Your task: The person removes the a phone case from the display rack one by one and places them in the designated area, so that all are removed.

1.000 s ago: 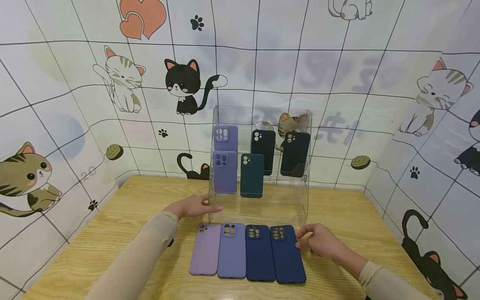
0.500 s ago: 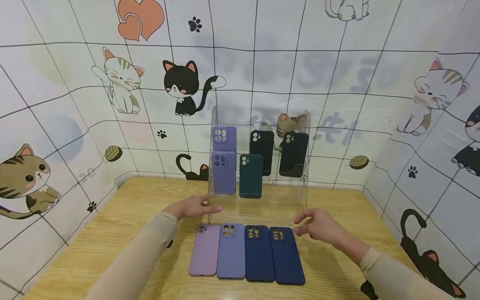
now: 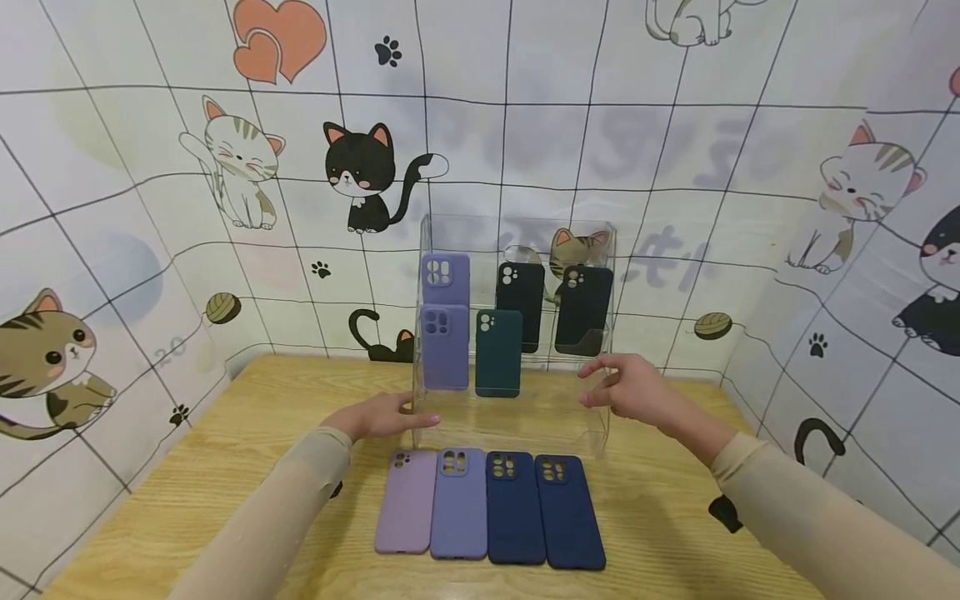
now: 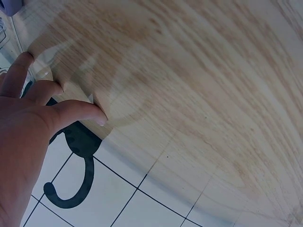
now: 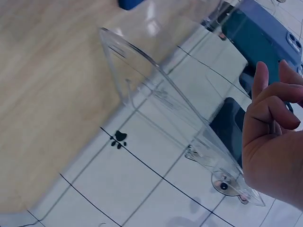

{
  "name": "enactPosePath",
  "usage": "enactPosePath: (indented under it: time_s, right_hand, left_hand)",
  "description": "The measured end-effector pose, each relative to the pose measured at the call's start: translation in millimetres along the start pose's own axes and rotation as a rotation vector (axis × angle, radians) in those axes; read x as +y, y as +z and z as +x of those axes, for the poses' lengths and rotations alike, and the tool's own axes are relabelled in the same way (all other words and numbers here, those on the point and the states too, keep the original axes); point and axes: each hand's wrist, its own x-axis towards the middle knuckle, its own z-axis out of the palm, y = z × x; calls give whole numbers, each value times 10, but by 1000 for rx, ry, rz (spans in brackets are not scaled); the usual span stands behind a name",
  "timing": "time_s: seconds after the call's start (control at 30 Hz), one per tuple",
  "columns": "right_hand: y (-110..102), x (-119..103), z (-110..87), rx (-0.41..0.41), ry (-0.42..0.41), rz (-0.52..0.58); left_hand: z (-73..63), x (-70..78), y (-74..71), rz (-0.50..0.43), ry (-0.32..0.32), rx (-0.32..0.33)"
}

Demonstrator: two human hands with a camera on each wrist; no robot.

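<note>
A clear acrylic display stand (image 3: 517, 425) stands on the table, bearing purple phone cases (image 3: 446, 354), a dark green phone case (image 3: 498, 354) and black phone cases (image 3: 585, 310). My left hand (image 3: 378, 417) grips its lower left side, one digit across the front and the others around the edge. Raised in front of the right side, my right hand (image 3: 626, 390) has loosely bent fingers and holds nothing. The right wrist view shows a black case (image 5: 228, 125) and the green case (image 5: 246, 35) beyond that hand.
In front of the stand lie a pink-lilac case (image 3: 407, 504), a periwinkle case (image 3: 460, 508) and navy cases (image 3: 516, 512) in a row on the wooden table (image 3: 247, 425). A cat-patterned wall covering (image 3: 487, 150) surrounds the table at the back and sides.
My right hand has left the side of the rightmost navy case and risen to the stand's right side. The left hand keeps its place at the stand; the cases stay where they were.
</note>
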Motion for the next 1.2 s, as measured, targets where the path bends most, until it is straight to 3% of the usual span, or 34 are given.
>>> enactPosePath:
  time_s: [0.37,0.8,1.2]
  right_hand:
    - [11,-294,296,20,-41,-39]
    - [203,-470,639,35,-84,-73]
    - [359,-573,834,56,-89,-85]
  left_hand:
    - [-6,-4,-13,-13,18,1]
    - [3,-20,-9,-15,20,-5]
    - [-9,-25,-23,-3,27,-1]
